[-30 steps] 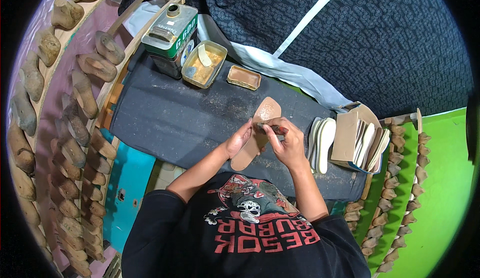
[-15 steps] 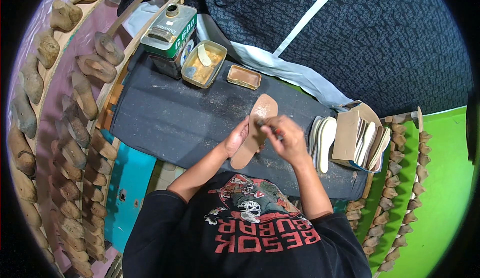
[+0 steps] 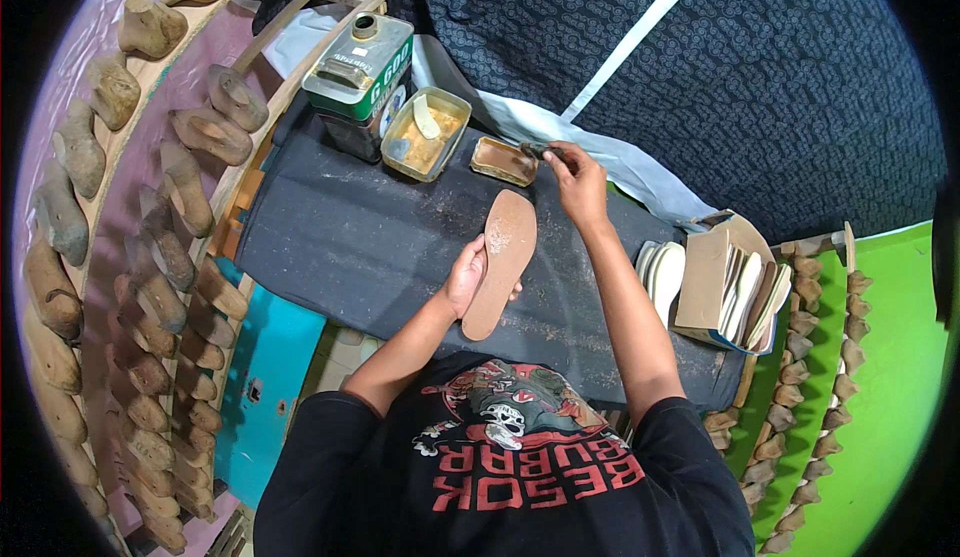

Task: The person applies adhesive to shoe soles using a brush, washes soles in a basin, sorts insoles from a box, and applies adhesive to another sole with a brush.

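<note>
A tan shoe insole [image 3: 509, 257] is gripped by my left hand [image 3: 466, 275], its fingers wrapped under the left edge and fingertips showing at the right edge. Wet, shiny patches show on the insole's upper half. My right hand [image 3: 580, 182] reaches farther out, closed on a small dark brush [image 3: 540, 149]. The brush's tip is over the right rim of a small rectangular tub [image 3: 503, 161] with brownish contents. Whether the tip touches the rim cannot be made out.
Left of the tub stand a larger plastic container [image 3: 427, 135] with a pale strip in it and a green metal can [image 3: 360, 77]. Pale insoles [image 3: 664, 279] lie at the right, beside a cardboard box [image 3: 708, 292] of more insoles. Wooden shoe lasts [image 3: 212, 135] line racks on both sides.
My right hand has moved away from the insole with the brush, up to the small tub. My left hand still holds the insole, now turned more upright.
</note>
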Motion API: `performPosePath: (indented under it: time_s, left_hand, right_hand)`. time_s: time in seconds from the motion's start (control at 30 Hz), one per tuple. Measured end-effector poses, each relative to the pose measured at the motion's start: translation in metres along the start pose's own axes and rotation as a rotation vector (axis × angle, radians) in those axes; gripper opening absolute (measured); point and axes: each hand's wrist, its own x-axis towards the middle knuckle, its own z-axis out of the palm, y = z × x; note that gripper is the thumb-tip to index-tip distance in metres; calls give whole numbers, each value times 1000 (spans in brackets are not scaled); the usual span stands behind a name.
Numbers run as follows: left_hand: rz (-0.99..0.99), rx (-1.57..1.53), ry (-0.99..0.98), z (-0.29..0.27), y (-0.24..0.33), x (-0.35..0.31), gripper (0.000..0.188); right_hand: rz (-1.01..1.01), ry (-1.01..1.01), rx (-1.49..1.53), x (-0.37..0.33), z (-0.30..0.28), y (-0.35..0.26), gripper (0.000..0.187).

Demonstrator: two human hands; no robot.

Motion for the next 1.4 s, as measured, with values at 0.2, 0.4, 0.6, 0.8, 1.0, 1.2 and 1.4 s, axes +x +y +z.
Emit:
performPosePath:
  time_s: [0.2, 0.4, 0.6, 0.8, 1.0, 1.2, 1.4]
  left_hand:
    - [66, 24, 67, -3, 14, -7, 65]
    - [115, -42, -5, -7, 23, -11, 64]
    - [112, 37, 32, 3, 24, -3, 62]
    - [112, 105, 11, 21, 24, 11, 63]
    - [28, 150, -113, 38, 21, 18, 66]
    - [69, 133, -93, 61, 17, 18, 67]
    - [95, 172, -136, 61, 12, 14, 68]
  right_hand:
    - [-65, -166, -65, -2, 30, 11, 23]
    - [-65, -129, -53, -8, 28, 18, 22]
    - [174, 95, 556, -8, -6, 16, 23]
    - [5, 78, 463, -55, -59, -38, 18]
    - [-320, -25, -108, -82, -98, -74, 17]
    - [-526, -273, -180, -111, -117, -91, 19]
    - [-503, -402, -152, -99, -129, -100, 16]
